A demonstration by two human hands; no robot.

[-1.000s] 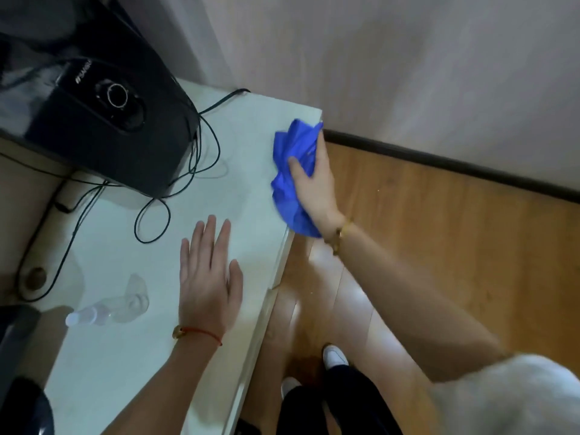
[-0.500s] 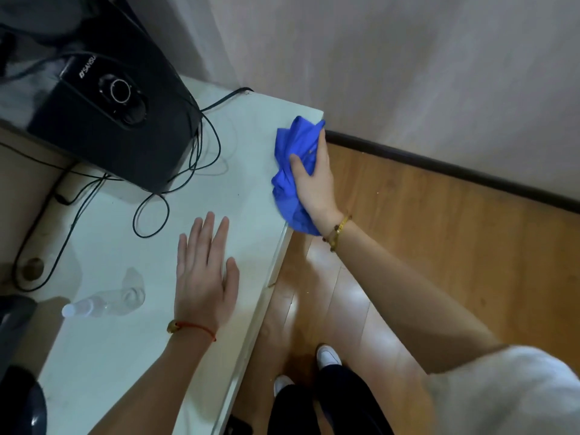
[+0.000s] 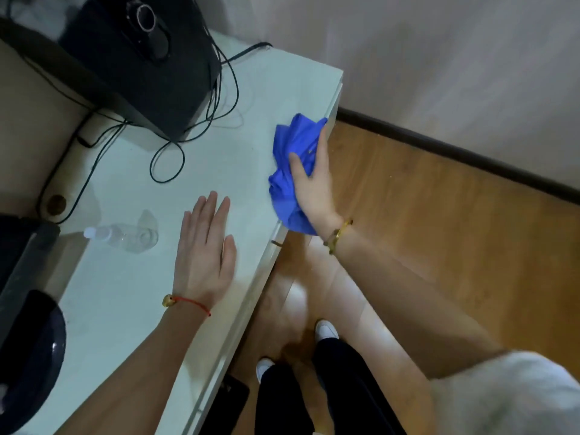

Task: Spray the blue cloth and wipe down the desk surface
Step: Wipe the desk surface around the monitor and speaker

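The blue cloth (image 3: 290, 171) lies bunched on the right edge of the pale worktop (image 3: 219, 146), part of it hanging over the side, and the right hand (image 3: 312, 183) presses on it with the thumb laid across the folds and the fingers curled round the cloth at the edge. Against the frame a second ago, cloth and hand sit a little nearer along that edge, further from the far corner by the wall. The left hand (image 3: 204, 249) rests flat on the worktop, fingers straight and close together, holding nothing, much where it lay before. A clear spray bottle (image 3: 125, 237) lies on its side just left of that hand, unmoved. At the far end a black speaker (image 3: 141, 58) stands with black cables (image 3: 194, 127) looping in front of it; it now shows higher in the view, so the camera has tipped downward.
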